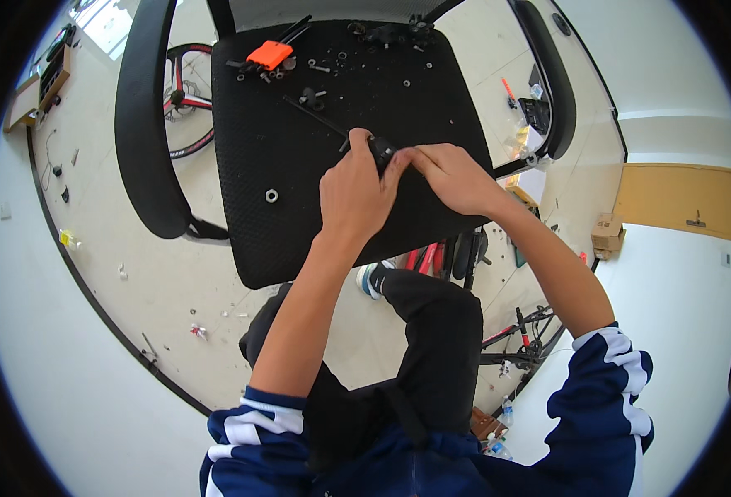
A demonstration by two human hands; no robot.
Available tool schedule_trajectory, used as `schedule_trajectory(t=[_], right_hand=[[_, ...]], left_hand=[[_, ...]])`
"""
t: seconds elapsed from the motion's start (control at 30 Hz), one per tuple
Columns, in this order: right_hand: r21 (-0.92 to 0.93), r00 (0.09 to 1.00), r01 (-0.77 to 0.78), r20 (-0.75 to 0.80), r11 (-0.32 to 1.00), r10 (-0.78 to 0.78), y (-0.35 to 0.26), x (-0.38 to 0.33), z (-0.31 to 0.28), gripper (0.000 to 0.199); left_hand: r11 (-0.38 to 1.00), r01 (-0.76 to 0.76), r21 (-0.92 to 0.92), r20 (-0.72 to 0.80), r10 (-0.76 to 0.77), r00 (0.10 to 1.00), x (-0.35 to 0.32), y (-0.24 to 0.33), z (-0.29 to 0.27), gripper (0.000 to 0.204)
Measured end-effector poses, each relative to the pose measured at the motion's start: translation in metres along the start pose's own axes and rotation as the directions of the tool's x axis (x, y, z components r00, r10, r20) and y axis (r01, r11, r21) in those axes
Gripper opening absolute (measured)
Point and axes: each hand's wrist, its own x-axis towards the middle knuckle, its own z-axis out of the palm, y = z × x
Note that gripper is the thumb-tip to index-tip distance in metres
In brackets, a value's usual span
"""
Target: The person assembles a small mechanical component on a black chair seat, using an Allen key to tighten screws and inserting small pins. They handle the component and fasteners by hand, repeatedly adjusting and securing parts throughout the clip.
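Observation:
My left hand point(353, 199) is closed around a small black part point(381, 152), above the black chair seat point(299, 240). The part's exact kind is not clear; it looks like a bicycle component. A thin dark rod point(316, 115) runs up and left from beside the left fingers; whether it joins the part is hidden. My right hand point(457, 176) has its thumb and fingertips pressed together at the part's right side, meeting the left thumb. Anything in that pinch is hidden. A hex nut point(271, 195) lies left of my left hand, and a small black fitting point(312, 98) lies beyond it.
An orange hex key holder point(270, 55) lies among bolts and nuts at the seat's far left. Dark parts point(394, 34) sit at its far edge. Armrests point(143, 124) flank the seat. A red-and-black wheel point(185, 99), a bike frame point(525, 341) and a cardboard box point(607, 234) are on the floor.

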Motion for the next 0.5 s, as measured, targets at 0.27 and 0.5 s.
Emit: schedule_trajectory(t=[0.27,0.5], right_hand=[[-0.132,0.964,0.258,0.097,0.957,-0.246,-0.015,-0.033,-0.049,0.026],[-0.096,0.938,0.330,0.143,0.939,-0.315,-0.008,-0.023,-0.039,0.024]], left_hand=[[0.458,0.593,-0.663,0.661,-0.015,0.750,-0.010,0.019,-0.028,0.046],[0.819,0.284,-0.499,0.467,-0.022,0.884,-0.011,0.023,-0.024,0.032]])
